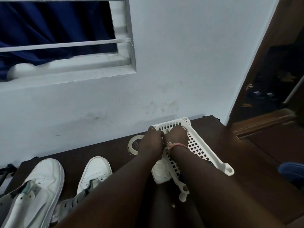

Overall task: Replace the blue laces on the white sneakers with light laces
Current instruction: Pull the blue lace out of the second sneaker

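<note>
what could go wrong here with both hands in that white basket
1. Both hands are bunched over the far end of the white basket, hiding what they hold; a lace could snag in its grid holes.
2. The basket's near corner sits by the dark table's front edge, so a tug might slide it off.
3. The tape roll beside the left wrist could get knocked.

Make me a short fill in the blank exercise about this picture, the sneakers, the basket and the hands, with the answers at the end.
1. The two white sneakers stand on a dark ____ table.
2. Both hands, the left hand and the right hand, reach into a white ____.
3. No laces run through the sneakers' visible ____.
4. A roll of ____ lies just left of the left hand.

Missing words: brown; basket; eyelets; tape
</note>
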A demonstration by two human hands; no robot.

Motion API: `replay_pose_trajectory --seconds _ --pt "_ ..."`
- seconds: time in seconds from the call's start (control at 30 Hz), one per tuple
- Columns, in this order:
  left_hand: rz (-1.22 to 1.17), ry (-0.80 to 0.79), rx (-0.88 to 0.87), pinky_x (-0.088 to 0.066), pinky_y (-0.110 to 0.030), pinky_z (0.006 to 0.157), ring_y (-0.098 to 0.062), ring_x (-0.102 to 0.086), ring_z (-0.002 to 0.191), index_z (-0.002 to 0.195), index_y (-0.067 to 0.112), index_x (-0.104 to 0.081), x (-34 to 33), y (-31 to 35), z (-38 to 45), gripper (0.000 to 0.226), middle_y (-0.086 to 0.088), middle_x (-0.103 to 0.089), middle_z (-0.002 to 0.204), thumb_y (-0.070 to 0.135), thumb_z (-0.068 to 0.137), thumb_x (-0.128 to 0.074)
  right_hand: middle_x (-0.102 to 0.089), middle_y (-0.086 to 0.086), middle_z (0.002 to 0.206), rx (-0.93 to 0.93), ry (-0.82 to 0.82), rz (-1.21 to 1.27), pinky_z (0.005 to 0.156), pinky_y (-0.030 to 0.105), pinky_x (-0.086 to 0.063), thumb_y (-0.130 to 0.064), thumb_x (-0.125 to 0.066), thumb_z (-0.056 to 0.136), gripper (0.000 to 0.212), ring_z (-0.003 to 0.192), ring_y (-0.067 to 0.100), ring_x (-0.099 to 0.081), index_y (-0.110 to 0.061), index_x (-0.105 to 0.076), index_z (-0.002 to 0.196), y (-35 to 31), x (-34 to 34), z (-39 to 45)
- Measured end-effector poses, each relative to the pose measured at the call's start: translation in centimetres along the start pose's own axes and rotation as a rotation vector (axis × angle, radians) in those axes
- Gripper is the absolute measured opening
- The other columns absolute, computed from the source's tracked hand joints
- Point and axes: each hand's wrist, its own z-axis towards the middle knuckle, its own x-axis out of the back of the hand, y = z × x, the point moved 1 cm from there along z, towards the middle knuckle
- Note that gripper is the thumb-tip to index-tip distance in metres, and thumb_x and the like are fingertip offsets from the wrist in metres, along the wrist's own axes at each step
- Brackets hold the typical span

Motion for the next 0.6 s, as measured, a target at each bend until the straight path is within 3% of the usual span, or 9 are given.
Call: replay_pose_trajectory --seconds 0.13,0.27,0.33,0.43,0.5,0.6 --pt "-0.110 0.070 0.075 -0.051 -0.034 0.071 -0.028 -0.066 0.088 0.121 0.023 -0.067 0.5 -0.5 -0.6 0.033 -0.007 -0.049 0.120 0.011 0.093 -0.055 -0.064 0.010 0.085 -0.019 -0.002 0.046 0.070 0.029 -0.045 -0.027 -0.064 0.092 0.024 0.088 0.030 -0.067 -0.011 -0.053 0.077 0.3 0.2 -0.3" --pt "-0.270 0.145 0.221 -0.051 -0.035 0.086 -0.021 -0.064 0.106 0.120 0.024 -0.067 2.1 -0.4 -1.8 0.027 -0.002 -0.062 0.120 0.025 0.099 -0.051 -0.056 0.006 0.071 -0.050 0.032 0.144 0.062 0.028 -0.040 -0.019 -0.068 0.084 0.030 0.070 0.026 -0.057 -0.012 -0.045 0.067 -0.3 2.2 -1.4" --pt "-0.445 0.155 0.311 -0.051 -0.036 0.092 -0.020 -0.066 0.106 0.106 0.023 -0.071 3.1 -0.3 -2.5 0.027 0.001 -0.072 0.108 0.041 0.098 -0.054 -0.057 0.006 0.068 -0.028 0.030 0.193 0.060 0.026 -0.038 -0.023 -0.068 0.084 0.030 0.068 0.026 -0.058 -0.011 -0.046 0.068 -1.2 3.1 -2.3" --pt "-0.855 0.095 0.449 -0.060 -0.046 0.085 -0.025 -0.072 0.073 0.067 0.021 -0.069 5.0 -0.5 -3.7 0.045 -0.005 -0.073 0.070 0.060 0.084 -0.058 -0.057 0.004 0.061 0.020 -0.017 0.193 0.051 0.025 -0.035 -0.032 -0.068 0.084 0.030 0.062 0.023 -0.058 -0.007 -0.059 0.069 -2.8 3.8 -4.8" --pt "-1.003 0.081 0.479 -0.062 -0.049 0.082 -0.026 -0.073 0.068 0.067 0.014 -0.072 6.3 -0.8 -4.9 0.039 -0.008 -0.072 0.067 0.049 0.085 -0.069 -0.060 0.006 0.063 0.058 -0.093 0.194 0.047 0.026 -0.031 -0.036 -0.070 0.081 0.035 0.060 0.022 -0.057 -0.003 -0.065 0.073 -3.8 4.0 -6.4" --pt "-1.096 0.147 0.479 -0.062 -0.049 0.082 -0.028 -0.076 0.077 0.078 0.008 -0.077 8.6 -1.9 -7.2 0.016 -0.017 -0.076 0.083 0.019 0.088 -0.072 -0.056 0.005 0.058 0.115 -0.198 0.196 0.049 0.027 -0.037 -0.037 -0.071 0.081 0.036 0.054 0.016 -0.051 -0.006 -0.062 0.064 -5.5 4.3 -9.5"
